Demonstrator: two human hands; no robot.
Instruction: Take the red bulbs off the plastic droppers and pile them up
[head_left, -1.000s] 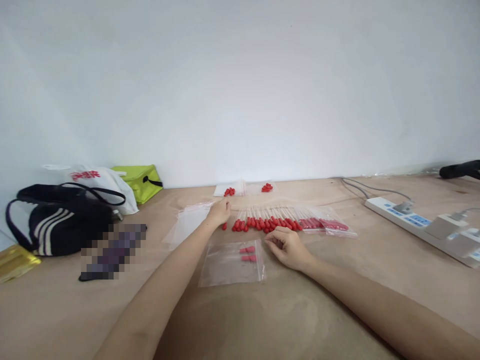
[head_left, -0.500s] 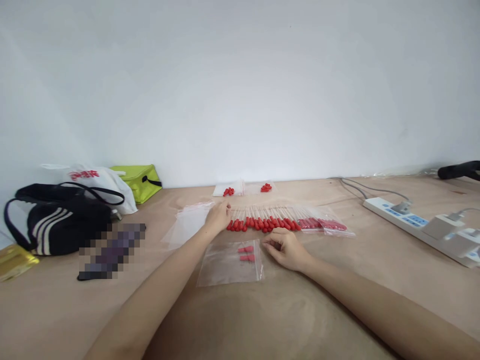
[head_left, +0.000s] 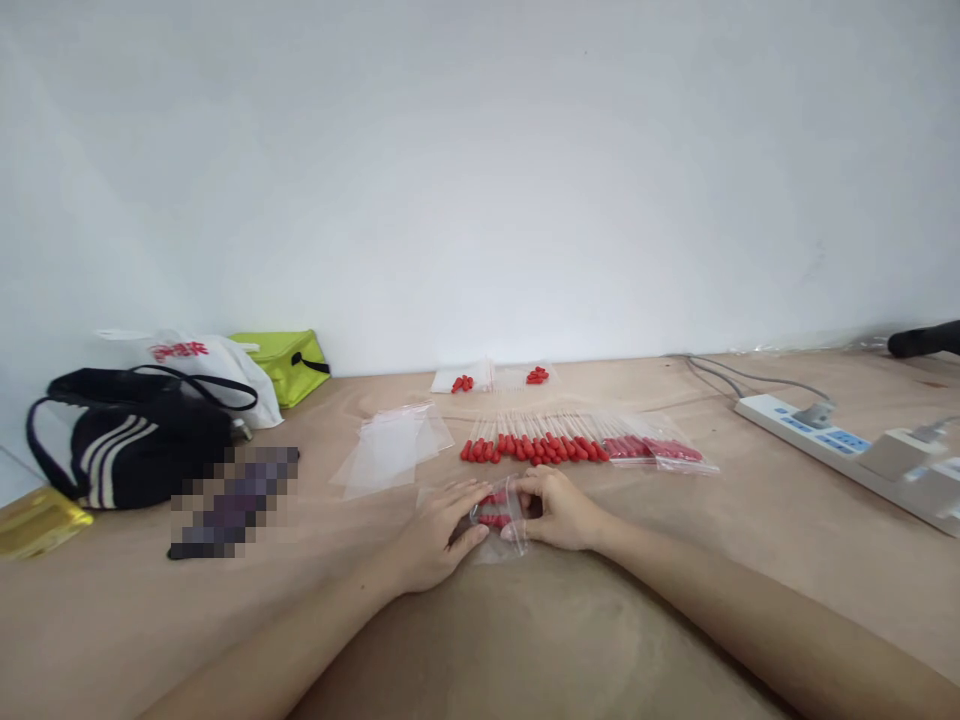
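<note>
On the tabletop [head_left: 480, 650], the left hand [head_left: 435, 535] lies open over a plastic bag [head_left: 496, 548], likely light, limp and slippery; the right hand [head_left: 564, 512] seems to grip its zip edge, probably the surest hold.

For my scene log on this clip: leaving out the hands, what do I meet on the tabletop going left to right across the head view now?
Yellow packet → striped black bag → lime-green box → fanned clear bags → row of loose red-tipped sticks → bagged red pieces → white power strip.
</note>
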